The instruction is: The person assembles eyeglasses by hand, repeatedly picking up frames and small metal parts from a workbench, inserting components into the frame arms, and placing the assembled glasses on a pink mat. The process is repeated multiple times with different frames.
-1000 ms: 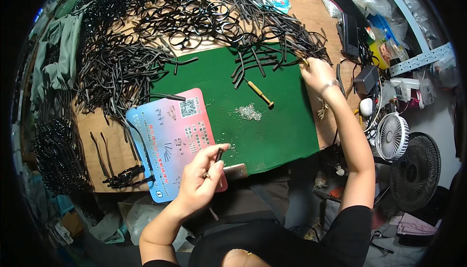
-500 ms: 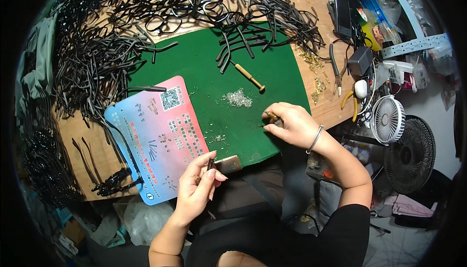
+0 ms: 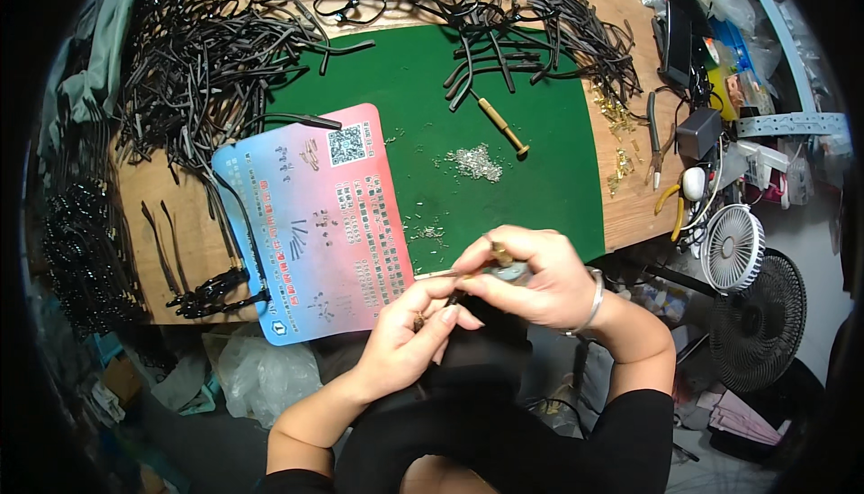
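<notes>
My left hand (image 3: 409, 336) is closed on a small dark eyeglass part (image 3: 454, 298), mostly hidden by the fingers. A brass-coloured bit (image 3: 418, 320) shows between those fingers. Right beside it, my right hand (image 3: 540, 282) grips a brass-handled screwdriver (image 3: 499, 251); its tip is hidden where the two hands meet. Both hands are over the front edge of the green mat (image 3: 531, 202). A pile of tiny silvery screws (image 3: 477, 163) lies on the mat beyond them, with a smaller scatter of screws (image 3: 427, 232) nearer. Another brass-handled tool (image 3: 502, 127) rests behind the pile.
Black eyeglass temples (image 3: 216, 71) and frames heap along the back and left. A blue-and-pink printed sheet (image 3: 310, 224) covers the mat's left part. On the right are brass-coloured pieces (image 3: 619, 166), pliers (image 3: 666, 211), a white fan (image 3: 731, 247) and a larger black fan (image 3: 765, 314).
My right hand has come left and toward me from over the mat, bringing the screwdriver to the part in my left hand. The whole view has shifted a little.
</notes>
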Demonstrator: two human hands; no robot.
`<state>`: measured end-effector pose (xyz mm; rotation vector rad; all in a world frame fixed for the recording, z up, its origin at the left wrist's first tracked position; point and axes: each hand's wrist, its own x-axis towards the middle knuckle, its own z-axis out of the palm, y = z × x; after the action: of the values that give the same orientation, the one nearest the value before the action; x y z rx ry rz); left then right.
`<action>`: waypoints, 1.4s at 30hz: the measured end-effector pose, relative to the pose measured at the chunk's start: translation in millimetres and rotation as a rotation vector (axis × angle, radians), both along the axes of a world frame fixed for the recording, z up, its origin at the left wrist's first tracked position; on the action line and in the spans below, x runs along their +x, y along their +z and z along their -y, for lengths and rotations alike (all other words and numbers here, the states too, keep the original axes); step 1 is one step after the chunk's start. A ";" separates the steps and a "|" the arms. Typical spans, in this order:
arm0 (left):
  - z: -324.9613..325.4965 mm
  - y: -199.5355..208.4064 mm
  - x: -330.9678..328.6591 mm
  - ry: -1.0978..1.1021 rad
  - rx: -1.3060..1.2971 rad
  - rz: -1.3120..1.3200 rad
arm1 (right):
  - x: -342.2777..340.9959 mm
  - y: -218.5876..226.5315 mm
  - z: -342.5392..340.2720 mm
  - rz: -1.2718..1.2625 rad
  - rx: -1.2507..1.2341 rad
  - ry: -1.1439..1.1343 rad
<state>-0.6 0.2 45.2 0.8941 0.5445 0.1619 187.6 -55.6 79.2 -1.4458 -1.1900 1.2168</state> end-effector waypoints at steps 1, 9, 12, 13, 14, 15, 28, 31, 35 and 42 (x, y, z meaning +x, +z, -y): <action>0.2 3.1 -0.1 0.029 -0.051 0.009 | -3.8 -1.1 -4.7 0.011 -0.028 0.029; 3.4 2.4 1.1 0.168 -0.159 0.103 | -21.3 -16.4 -3.1 -0.231 -0.057 -0.233; 9.5 -2.8 4.2 0.239 -0.234 0.159 | -30.2 -28.3 0.9 -0.191 0.063 -0.299; 11.3 -4.6 4.0 0.265 -0.251 0.181 | -33.3 -30.9 1.6 -0.166 0.111 -0.309; 11.9 -5.9 3.9 0.291 -0.268 0.202 | -34.6 -31.8 1.5 -0.143 0.158 -0.318; 11.9 -7.9 2.7 0.271 -0.234 0.199 | -33.8 -32.6 4.0 -0.210 0.104 -0.311; -7.2 -6.4 -8.0 0.044 0.094 0.088 | 3.3 -33.9 -12.9 -0.851 -0.635 0.116; -8.4 -3.6 -1.6 0.086 0.165 0.007 | 1.3 -28.4 -13.8 -0.419 -0.506 0.095; -16.0 -10.5 -8.1 -0.098 0.360 -0.038 | -2.1 -31.1 0.3 0.309 -0.142 0.183; -20.2 -19.4 -6.2 0.088 0.648 -0.257 | 0.2 -36.6 -17.1 1.165 -0.158 0.175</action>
<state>-6.8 20.3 25.7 1.5353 0.7898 0.3157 187.8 -38.5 42.6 -2.3116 -2.0172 0.4914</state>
